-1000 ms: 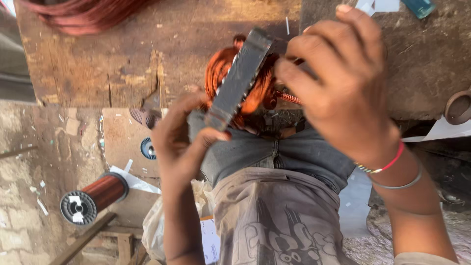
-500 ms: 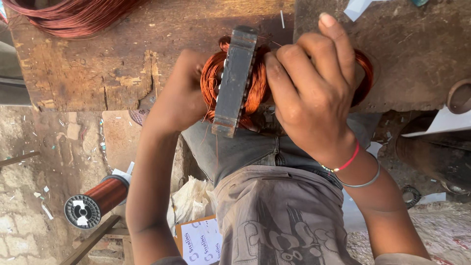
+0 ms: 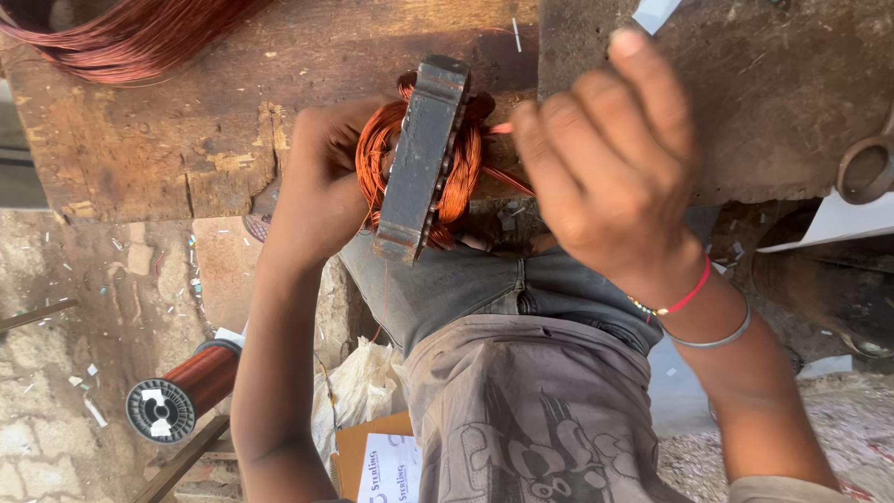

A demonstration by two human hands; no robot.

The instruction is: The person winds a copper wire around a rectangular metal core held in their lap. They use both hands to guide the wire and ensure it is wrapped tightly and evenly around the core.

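From the head camera, looking down at my lap: my left hand point(image 3: 321, 191) is wrapped around the far side of a motor stator point(image 3: 421, 158), fingers curled shut on it, pressing into the copper winding point(image 3: 372, 163) that bulges out of it. The stator core is a dull grey block of stacked steel, seen edge-on, flat-faced with worn corners and a row of small slots along one side. The winding is glossy orange enamelled wire, bundled in loops that swell out on both sides of the core. The stator sits above my knees, just at the edge of the workbench point(image 3: 186, 121), which is rough, cracked wood, stained and chipped.

My right hand point(image 3: 610, 163) is just beside the stator on the other side, fingers bent in toward the winding; the back of the hand faces the camera, so I cannot tell whether the fingertips pinch a strand. A red thread and a thin metal bangle point(image 3: 717, 340) ring that wrist.

At the top left of the bench lies a loose hank of copper wire point(image 3: 130, 33), finer and darker. Down on the brick floor to my left lies a spool of copper wire point(image 3: 182, 391) with a black ribbed flange. A grey stone slab point(image 3: 773, 112) lies to the right.
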